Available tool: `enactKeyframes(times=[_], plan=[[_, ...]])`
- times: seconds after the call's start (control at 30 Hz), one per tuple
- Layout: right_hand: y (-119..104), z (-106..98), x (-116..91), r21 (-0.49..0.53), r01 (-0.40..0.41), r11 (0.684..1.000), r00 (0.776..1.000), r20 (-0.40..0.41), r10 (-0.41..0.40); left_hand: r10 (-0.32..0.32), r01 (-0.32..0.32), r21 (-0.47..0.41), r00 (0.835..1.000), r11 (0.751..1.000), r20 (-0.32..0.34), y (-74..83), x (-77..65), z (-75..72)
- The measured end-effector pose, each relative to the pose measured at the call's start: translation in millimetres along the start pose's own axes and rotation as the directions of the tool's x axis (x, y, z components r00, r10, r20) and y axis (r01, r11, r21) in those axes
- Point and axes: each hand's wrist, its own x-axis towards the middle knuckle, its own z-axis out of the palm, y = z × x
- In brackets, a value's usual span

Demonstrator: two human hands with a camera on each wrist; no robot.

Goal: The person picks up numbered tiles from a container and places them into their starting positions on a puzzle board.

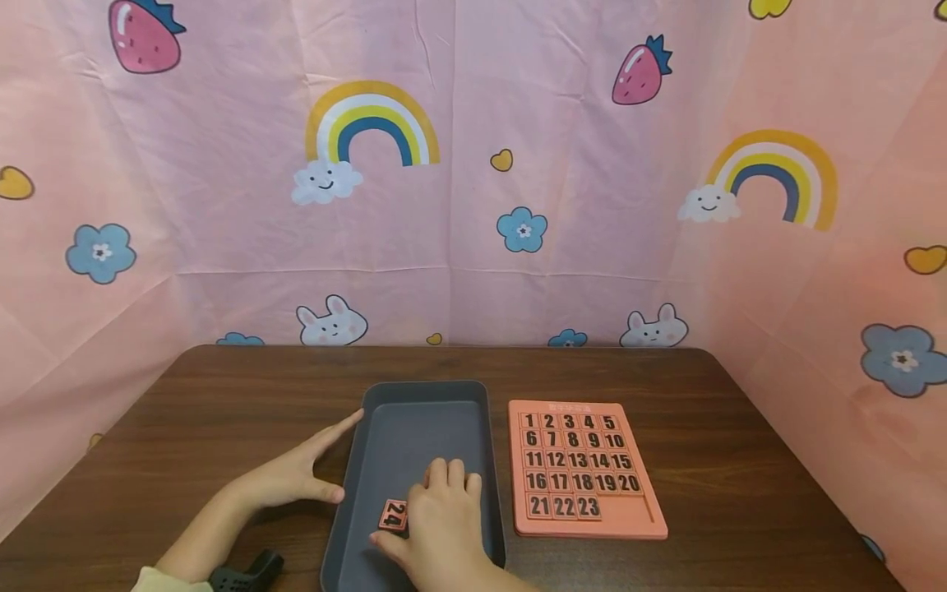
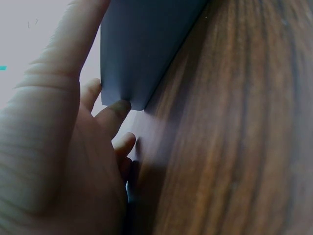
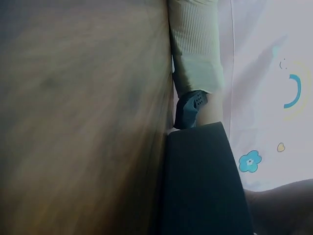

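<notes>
My left hand [image 1: 284,477] is spread at the left side of a dark grey tray [image 1: 352,477], its index fingertip and thumb right at the rim. In the left wrist view its fingers [image 2: 112,117] reach along the tray's outer wall [image 2: 142,49]. Inside the tray, my right hand [image 1: 447,526] is low over the floor, palm down, thumb held away from the bent fingers. A number tile marked 24 [image 1: 393,515] lies turned sideways between that thumb and the index finger, its right edge next to the hand. What lies under the right palm is hidden.
Right of the tray lies an orange number-puzzle board [image 1: 629,526] with tiles 1 to 23 in rows and a gap at its lower right. Both stand on a brown wooden table [image 1: 740,493]. A patterned pink curtain [image 1: 473,205] hangs behind. The left wrist wears a black band [image 1: 247,573].
</notes>
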Motion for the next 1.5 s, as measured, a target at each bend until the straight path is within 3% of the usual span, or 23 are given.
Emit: enactKeyframes(times=[0.5,0.73,1.03,1.17,1.3,1.5], plan=[[-16.9,12.4,17.3,-0.202,-0.138,0.970,0.982,0.096,0.160,-0.009,0.009,-0.008,1.000,1.000,0.009,-1.7,-0.2,-0.7],[-17.4,17.9,21.4,-0.196,-0.171,0.966,0.969,0.143,0.201,-0.016,0.016,-0.023,1.000,1.000,0.007,-2.5,0.3,-0.1],[-16.6,15.5,22.5,-0.173,-0.166,0.971,0.970,0.147,0.192,-0.023,0.023,-0.037,1.000,0.999,0.003,-2.5,0.5,0.7],[-14.0,9.4,21.2,-0.126,-0.131,0.983,0.981,0.125,0.147,-0.027,0.027,-0.027,1.000,0.999,0.003,-1.7,0.1,1.2],[-6.5,1.3,17.4,-0.074,-0.042,0.996,0.998,0.037,0.045,-0.035,0.036,-0.020,0.999,0.999,0.006,-0.2,-0.1,0.9],[10.7,-10.5,14.3,-0.034,0.106,0.994,0.993,-0.043,-0.108,-0.047,0.047,-0.029,0.999,0.998,0.009,0.7,0.0,0.0]])
